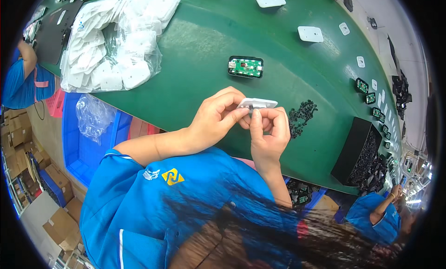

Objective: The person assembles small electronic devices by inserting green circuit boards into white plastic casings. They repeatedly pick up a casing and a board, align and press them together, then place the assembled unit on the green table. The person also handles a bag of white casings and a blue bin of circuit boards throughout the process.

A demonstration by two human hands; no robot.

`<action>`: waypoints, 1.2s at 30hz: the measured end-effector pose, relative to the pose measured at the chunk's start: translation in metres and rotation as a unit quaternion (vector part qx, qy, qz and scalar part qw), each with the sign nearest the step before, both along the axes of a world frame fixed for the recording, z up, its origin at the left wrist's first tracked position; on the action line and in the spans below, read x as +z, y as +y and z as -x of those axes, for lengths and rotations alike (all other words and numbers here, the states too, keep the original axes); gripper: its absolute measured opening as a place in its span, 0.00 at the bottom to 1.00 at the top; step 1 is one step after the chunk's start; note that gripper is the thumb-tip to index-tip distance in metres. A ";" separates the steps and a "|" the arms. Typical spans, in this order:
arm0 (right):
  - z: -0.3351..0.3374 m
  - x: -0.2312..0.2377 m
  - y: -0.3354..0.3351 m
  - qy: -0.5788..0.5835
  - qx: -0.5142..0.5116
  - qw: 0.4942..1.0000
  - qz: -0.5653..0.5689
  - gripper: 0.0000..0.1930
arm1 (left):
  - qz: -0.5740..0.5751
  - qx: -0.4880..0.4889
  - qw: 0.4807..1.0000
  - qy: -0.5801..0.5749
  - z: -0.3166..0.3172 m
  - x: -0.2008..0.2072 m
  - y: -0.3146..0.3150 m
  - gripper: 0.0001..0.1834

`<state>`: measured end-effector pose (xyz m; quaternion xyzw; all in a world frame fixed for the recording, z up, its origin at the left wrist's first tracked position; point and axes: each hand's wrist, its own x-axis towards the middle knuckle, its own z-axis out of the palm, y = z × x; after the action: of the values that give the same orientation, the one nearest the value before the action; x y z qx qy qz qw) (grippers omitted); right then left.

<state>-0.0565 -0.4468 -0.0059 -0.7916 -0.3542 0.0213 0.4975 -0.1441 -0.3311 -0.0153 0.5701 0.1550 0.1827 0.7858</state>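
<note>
Over green belt | both hands pinch white plate | left hand, right hand | small dark part between fingertips unclear

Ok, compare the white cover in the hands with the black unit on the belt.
The white cover is held up in both hands, left hand and right hand; the black unit lies untouched on the green belt. The cover is plain white; the unit shows a green circuit board in a black frame. Both are small rounded rectangles.
</note>
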 end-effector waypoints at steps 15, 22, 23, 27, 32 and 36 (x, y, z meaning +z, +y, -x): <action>-0.006 0.013 -0.006 0.128 0.015 0.992 0.006 0.16 | 0.045 -0.040 0.998 0.021 0.006 0.003 0.011 0.05; -0.019 0.006 -0.004 0.411 0.110 0.905 0.003 0.08 | 0.030 -0.085 0.993 0.080 0.012 0.002 0.015 0.05; -0.021 0.012 -0.003 0.394 0.124 0.911 0.023 0.08 | 0.017 -0.086 0.994 0.072 0.011 0.003 0.016 0.05; -0.024 0.010 0.001 0.383 0.153 0.910 0.034 0.09 | -0.017 -0.108 0.992 0.062 0.020 0.006 0.023 0.06; -0.017 0.004 0.013 0.424 0.175 0.888 0.038 0.10 | 0.007 -0.073 0.995 0.074 0.035 0.013 0.030 0.17; -0.016 0.001 0.027 0.406 0.182 0.894 0.041 0.17 | -0.002 -0.003 0.992 0.128 0.037 0.004 0.047 0.14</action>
<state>-0.0407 -0.4194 -0.0054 -0.6554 -0.2579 0.4460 0.5523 -0.1816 -0.2837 -0.0108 0.5910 0.2526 0.1064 0.7587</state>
